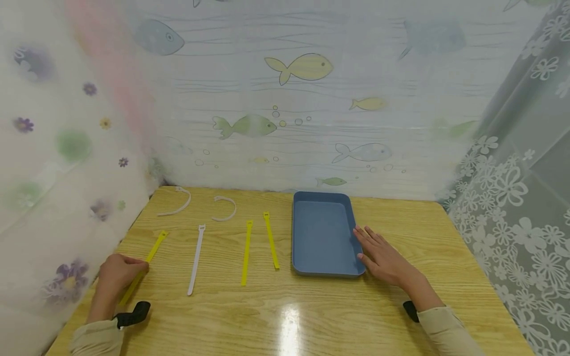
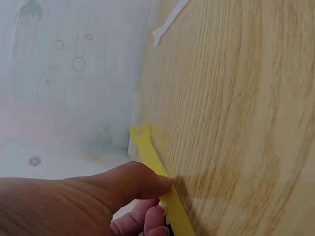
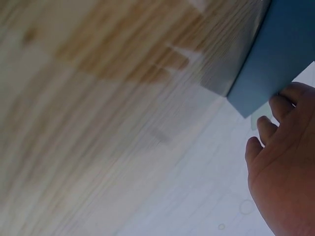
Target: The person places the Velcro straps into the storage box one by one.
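At the table's left side, my left hand (image 1: pixel 118 272) pinches a yellow hook-and-loop cable tie (image 1: pixel 157 246) near its middle. In the left wrist view the thumb lies on top of this tie (image 2: pixel 151 156), with fingers curled beneath; its slotted head points away from the hand, close to the table. My right hand (image 1: pixel 387 259) has its fingers extended and touches the right rim of a blue rectangular tray (image 1: pixel 325 237). The right wrist view shows those fingertips at the tray's outer wall (image 3: pixel 268 64). Nothing lies in the tray.
Two more yellow ties (image 1: pixel 247 252) lie between the tray and a straight white tie (image 1: pixel 196 259). Towards the back edge are two curled white ties, one further left (image 1: pixel 189 200) and one nearer the middle (image 1: pixel 234 207). Patterned curtains (image 1: pixel 303 123) surround the wooden table (image 1: pixel 222 316).
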Demonstrator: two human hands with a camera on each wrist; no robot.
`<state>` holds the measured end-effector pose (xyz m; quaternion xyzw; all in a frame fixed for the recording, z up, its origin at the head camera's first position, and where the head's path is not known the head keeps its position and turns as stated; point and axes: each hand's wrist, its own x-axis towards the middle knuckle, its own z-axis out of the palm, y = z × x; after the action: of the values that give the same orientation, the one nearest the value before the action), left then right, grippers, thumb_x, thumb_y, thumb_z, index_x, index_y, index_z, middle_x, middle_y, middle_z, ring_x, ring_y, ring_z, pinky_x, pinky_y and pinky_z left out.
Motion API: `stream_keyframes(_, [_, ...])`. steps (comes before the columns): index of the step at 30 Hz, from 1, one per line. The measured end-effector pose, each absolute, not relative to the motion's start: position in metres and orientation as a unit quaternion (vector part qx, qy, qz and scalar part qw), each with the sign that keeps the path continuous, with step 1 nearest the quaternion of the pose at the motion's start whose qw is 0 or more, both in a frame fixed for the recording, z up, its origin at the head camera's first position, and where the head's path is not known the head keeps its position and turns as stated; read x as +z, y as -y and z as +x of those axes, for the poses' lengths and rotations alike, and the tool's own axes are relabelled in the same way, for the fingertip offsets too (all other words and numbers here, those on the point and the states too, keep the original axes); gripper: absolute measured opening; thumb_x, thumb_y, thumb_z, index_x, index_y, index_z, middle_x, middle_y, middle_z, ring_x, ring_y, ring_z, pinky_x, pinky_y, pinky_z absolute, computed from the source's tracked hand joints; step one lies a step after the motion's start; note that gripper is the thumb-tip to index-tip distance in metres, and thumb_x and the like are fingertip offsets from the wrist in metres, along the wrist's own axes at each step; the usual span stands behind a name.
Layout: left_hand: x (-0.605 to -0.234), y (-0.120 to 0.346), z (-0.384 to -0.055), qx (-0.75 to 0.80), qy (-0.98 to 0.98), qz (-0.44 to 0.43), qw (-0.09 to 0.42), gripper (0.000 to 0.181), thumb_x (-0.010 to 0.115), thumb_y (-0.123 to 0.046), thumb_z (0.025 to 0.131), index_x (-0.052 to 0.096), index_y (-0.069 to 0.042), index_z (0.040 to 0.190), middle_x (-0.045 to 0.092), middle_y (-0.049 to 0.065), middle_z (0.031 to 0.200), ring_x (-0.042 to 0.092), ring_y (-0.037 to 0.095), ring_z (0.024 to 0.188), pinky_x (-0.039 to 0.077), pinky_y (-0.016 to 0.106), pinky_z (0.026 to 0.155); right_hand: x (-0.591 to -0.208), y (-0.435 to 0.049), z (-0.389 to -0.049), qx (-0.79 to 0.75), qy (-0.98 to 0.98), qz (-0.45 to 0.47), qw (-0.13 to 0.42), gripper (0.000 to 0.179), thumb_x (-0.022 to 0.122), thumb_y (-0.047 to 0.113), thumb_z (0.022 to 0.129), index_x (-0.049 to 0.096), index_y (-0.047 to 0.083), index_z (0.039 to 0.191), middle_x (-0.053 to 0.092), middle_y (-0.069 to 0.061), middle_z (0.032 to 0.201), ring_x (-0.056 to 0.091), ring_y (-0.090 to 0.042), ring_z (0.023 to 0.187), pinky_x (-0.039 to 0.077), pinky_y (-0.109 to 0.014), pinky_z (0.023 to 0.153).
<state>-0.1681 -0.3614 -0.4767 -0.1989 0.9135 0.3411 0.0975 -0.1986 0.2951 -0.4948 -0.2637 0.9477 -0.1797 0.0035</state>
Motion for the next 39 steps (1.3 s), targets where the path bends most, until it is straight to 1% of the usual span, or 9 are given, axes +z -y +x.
stream_keyframes(10, [-0.481,0.359,-0.165,0.356,-0.916,-0.169,0.075,0.037,0.067,-0.026,0.095,0.07,0.009,0.102,0.062,0.035,0.112,0.06,0.042,0.094,0.052,0.053,0.079,-0.498,-0.296,-0.199,-0.178,-0.949,-0.261,0.009,0.063,0.048,0.031,0.109,0.028,0.001,0.16,0.025,-0.019,0.167,0.018,-0.045,0.153,0.017,-0.065,0.121])
stream_keyframes(15, [-0.482,0.363,-0.165,0.37,-0.909,-0.177,0.08,0.04,0.066,-0.029,0.096,0.07,0.01,0.108,0.058,0.037,0.121,0.058,0.046,0.102,0.051,0.055,0.082,-0.497,-0.296,-0.199,-0.176,-0.949,-0.26,0.009,0.063,0.048,0.03,0.109,0.027,0.002,0.16,0.024,-0.019,0.167,0.018,-0.045,0.153,0.016,-0.064,0.122])
stream_keyframes(21, [-0.482,0.375,-0.164,0.393,-0.892,-0.205,0.086,0.045,0.067,-0.032,0.097,0.07,0.01,0.114,0.053,0.039,0.129,0.057,0.047,0.105,0.055,0.049,0.08,-0.496,-0.295,-0.199,-0.177,-0.948,-0.263,0.005,0.062,0.049,0.029,0.108,0.027,0.001,0.16,0.025,-0.02,0.166,0.019,-0.046,0.152,0.017,-0.065,0.121])
stream_keyframes(26, [-0.484,0.382,-0.165,0.413,-0.882,-0.206,0.099,0.053,0.066,-0.033,0.098,0.064,0.013,0.125,0.048,0.04,0.136,0.053,0.05,0.113,0.057,0.045,0.081,-0.498,-0.295,-0.199,-0.179,-0.948,-0.265,-0.003,0.062,0.049,0.028,0.108,0.028,0.0,0.159,0.026,-0.02,0.166,0.02,-0.046,0.152,0.018,-0.066,0.12])
stream_keyframes(30, [-0.486,0.385,-0.166,0.407,-0.884,-0.209,0.099,0.056,0.064,-0.035,0.099,0.062,0.013,0.128,0.046,0.04,0.138,0.053,0.05,0.114,0.057,0.043,0.079,-0.5,-0.295,-0.2,-0.179,-0.947,-0.265,0.0,0.062,0.048,0.03,0.109,0.028,0.0,0.159,0.025,-0.02,0.166,0.02,-0.046,0.152,0.018,-0.066,0.12])
stream_keyframes(32, [-0.487,0.387,-0.166,0.408,-0.884,-0.209,0.095,0.056,0.064,-0.036,0.099,0.062,0.013,0.128,0.05,0.039,0.134,0.058,0.045,0.107,0.058,0.04,0.077,-0.5,-0.295,-0.2,-0.179,-0.948,-0.265,0.005,0.062,0.047,0.031,0.109,0.027,0.0,0.159,0.025,-0.02,0.166,0.019,-0.046,0.152,0.018,-0.065,0.121])
stream_keyframes(34, [-0.489,0.388,-0.166,0.415,-0.881,-0.206,0.092,0.057,0.064,-0.036,0.1,0.061,0.013,0.129,0.059,0.035,0.123,0.064,0.034,0.095,0.058,0.035,0.072,-0.5,-0.295,-0.2,-0.178,-0.948,-0.264,0.008,0.062,0.047,0.031,0.109,0.027,0.0,0.159,0.024,-0.02,0.166,0.019,-0.046,0.152,0.017,-0.065,0.121])
stream_keyframes(37, [-0.491,0.391,-0.166,0.433,-0.873,-0.204,0.093,0.06,0.063,-0.035,0.101,0.057,0.016,0.131,0.07,0.021,0.103,0.065,0.014,0.077,0.058,0.029,0.066,-0.499,-0.295,-0.201,-0.176,-0.948,-0.264,0.01,0.062,0.047,0.03,0.109,0.027,-0.001,0.159,0.024,-0.02,0.166,0.019,-0.046,0.152,0.017,-0.065,0.121])
stream_keyframes(39, [-0.492,0.392,-0.166,0.437,-0.871,-0.201,0.095,0.062,0.062,-0.037,0.101,0.055,0.016,0.133,0.072,0.012,0.099,0.063,0.007,0.074,0.058,0.031,0.069,-0.498,-0.294,-0.2,-0.176,-0.948,-0.264,0.009,0.062,0.047,0.03,0.109,0.027,-0.001,0.159,0.024,-0.02,0.166,0.019,-0.046,0.152,0.017,-0.065,0.121])
